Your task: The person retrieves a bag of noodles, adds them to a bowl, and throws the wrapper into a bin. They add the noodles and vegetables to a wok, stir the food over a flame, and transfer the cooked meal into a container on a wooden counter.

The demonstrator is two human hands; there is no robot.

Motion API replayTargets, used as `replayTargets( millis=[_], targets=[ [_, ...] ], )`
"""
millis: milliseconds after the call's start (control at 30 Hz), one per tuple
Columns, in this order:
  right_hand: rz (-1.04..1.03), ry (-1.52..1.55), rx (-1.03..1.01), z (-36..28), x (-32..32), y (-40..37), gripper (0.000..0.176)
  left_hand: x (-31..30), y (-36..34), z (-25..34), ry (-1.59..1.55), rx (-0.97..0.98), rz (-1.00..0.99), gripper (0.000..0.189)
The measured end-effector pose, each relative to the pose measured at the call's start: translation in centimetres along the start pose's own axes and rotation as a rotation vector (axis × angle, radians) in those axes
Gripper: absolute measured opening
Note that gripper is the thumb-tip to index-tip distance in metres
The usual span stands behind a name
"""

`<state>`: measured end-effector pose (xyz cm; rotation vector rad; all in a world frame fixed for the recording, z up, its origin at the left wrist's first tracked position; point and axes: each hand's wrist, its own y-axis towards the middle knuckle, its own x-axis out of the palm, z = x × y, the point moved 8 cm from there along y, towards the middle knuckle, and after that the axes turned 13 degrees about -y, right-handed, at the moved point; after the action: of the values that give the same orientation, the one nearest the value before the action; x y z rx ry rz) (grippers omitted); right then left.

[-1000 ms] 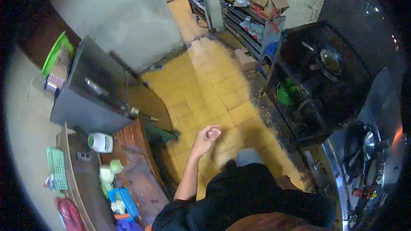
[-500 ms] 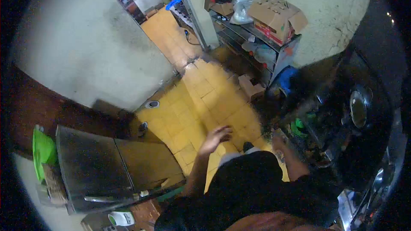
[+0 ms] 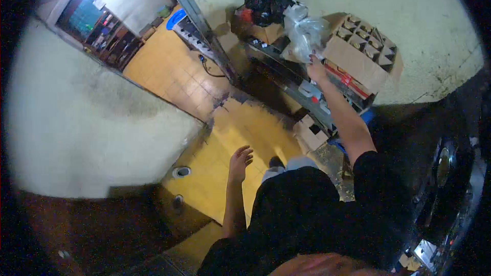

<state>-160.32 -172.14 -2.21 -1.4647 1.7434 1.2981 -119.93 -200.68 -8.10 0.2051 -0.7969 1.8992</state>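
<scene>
My right arm stretches out to a shelf unit by the wall, and my right hand (image 3: 316, 70) is at the lower edge of a clear plastic bag (image 3: 306, 30). Its fingertips meet the bag; whether they grip it I cannot make out. Just right of this hand sits an open cardboard box (image 3: 353, 53) with dividers and several bottle tops or jars in its cells. My left hand (image 3: 240, 162) hangs over the yellow floor, holding nothing, fingers slightly curled and apart.
A black plastic bag (image 3: 267, 4) lies on another box at the shelf unit's left end. Below stands a small cardboard box (image 3: 311, 134) on the floor. A doorway with a metal frame (image 3: 192, 13) opens at the upper left. Dark cookware (image 3: 444, 166) is at the far right.
My right hand has risen from beside my body to the plastic bag on the shelf. The view has moved closer to the shelf unit, and the fridge has mostly left the frame.
</scene>
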Motion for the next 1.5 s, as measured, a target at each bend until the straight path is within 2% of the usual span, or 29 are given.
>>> replayTargets(
  millis=[33,100,133,200,233,367,467,533,600,633,700,733,800,867,933,1000,1033,1100,1133,1200,1233,1267,1300,1333,1367,1400,1433,1467,1500],
  targets=[
    [-0.070,0.110,0.083,-0.6,0.2,1.3,0.049,1.4,2.3,1.5,-0.051,-0.005,-0.084,0.035],
    [-0.276,0.069,0.205,-2.1,0.6,4.9,0.057,4.4,6.7,5.0,-0.011,-0.062,-0.110,0.034],
    [-0.267,0.072,0.225,-1.8,2.2,6.6,0.057,5.6,9.0,5.9,0.015,-0.112,-0.126,0.034],
    [-0.109,-0.393,0.145,-2.2,2.8,10.0,0.060,6.4,14.2,7.0,0.092,-0.142,-0.157,0.034],
    [-0.216,-0.429,0.145,-1.4,3.8,11.0,0.061,6.8,16.2,7.6,0.100,-0.163,-0.172,0.034],
    [-0.169,-0.711,0.171,-0.8,5.8,12.5,0.062,6.1,24.1,9.1,0.104,-0.208,-0.163,0.035],
    [-0.432,-0.377,0.408,5.8,10.4,13.0,0.060,5.1,29.8,9.6,0.094,-0.333,-0.074,0.037],
    [-0.135,-1.049,0.170,9.7,13.5,14.7,0.062,7.5,33.2,11.5,0.229,-0.296,-0.127,0.037],
    [-0.430,-0.797,0.274,12.2,15.5,13.3,0.059,8.8,35.8,12.4,0.234,-0.348,-0.195,0.035],
    [-0.213,-0.685,0.239,12.7,14.7,13.0,0.051,10.6,36.7,13.6,0.276,-0.309,-0.250,0.035],
    [0.577,-1.163,-0.140,9.0,12.0,8.7,0.046,13.0,38.5,14.4,0.322,-0.299,-0.344,0.034],
    [0.547,-1.148,-0.146,12.8,12.9,8.7,0.046,15.6,37.8,13.2,0.327,-0.319,-0.317,0.034],
    [0.035,-0.784,-0.151,17.8,15.5,8.2,0.032,18.4,37.5,13.0,0.529,-0.303,-0.427,0.033],
    [-0.468,-0.880,0.127,11.5,9.8,9.1,0.030,20.8,39.5,12.2,0.611,-0.321,-0.547,0.032],
    [0.275,-0.856,0.048,11.8,7.4,9.3,0.051,24.1,40.6,11.4,0.693,-0.336,-0.690,0.031],
    [0.036,-0.503,0.433,8.1,1.1,10.3,0.034,27.7,40.2,11.2,0.684,-0.213,-0.987,0.031],
    [-0.051,-0.371,0.638,5.6,-2.3,10.3,0.026,28.8,40.5,10.2,0.692,-0.241,-1.038,0.031],
    [0.165,-0.318,0.626,2.1,-6.0,10.0,0.027,31.3,40.7,8.0,0.686,-0.293,-1.151,0.034],
    [0.366,-0.253,0.549,0.5,-8.5,9.8,0.030,33.6,39.8,7.4,0.683,-0.318,-1.194,0.034],
    [0.431,-0.235,0.625,-2.4,-11.7,7.4,0.033,38.2,36.4,10.2,0.386,-0.188,-1.220,0.037],
    [0.484,-0.075,0.670,-3.8,-13.0,5.0,0.032,39.5,35.2,11.3,0.463,0.044,-1.282,0.040],
    [0.505,-0.097,0.715,-5.5,-15.4,2.5,0.032,41.0,33.4,12.3,0.533,0.286,-1.342,0.043],
    [0.481,0.051,0.810,-6.4,-17.2,0.5,0.031,42.8,30.9,12.7,0.538,0.255,-1.389,0.043],
    [0.470,0.210,0.899,-7.1,-18.2,-1.6,0.031,45.1,26.7,15.1,0.593,0.582,-1.500,0.055],
    [0.604,0.242,0.777,-8.5,-20.3,-3.4,0.022,46.4,22.6,16.3,0.617,0.926,-1.596,0.067],
    [0.595,0.338,0.849,-7.6,-19.6,-6.3,0.023,47.1,20.2,15.1,0.599,0.909,-1.662,0.067],
    [0.620,0.350,0.872,-8.0,-20.8,-8.7,0.023,47.5,17.4,12.2,0.558,0.568,-1.870,0.065],
    [0.648,0.362,0.894,-8.9,-22.3,-11.7,0.024,46.9,13.4,9.6,0.522,0.206,-2.045,0.065],
    [0.715,0.430,0.958,-9.2,-23.0,-14.7,0.026,45.9,9.4,7.9,0.523,-0.457,-2.039,0.063]
  ],
)
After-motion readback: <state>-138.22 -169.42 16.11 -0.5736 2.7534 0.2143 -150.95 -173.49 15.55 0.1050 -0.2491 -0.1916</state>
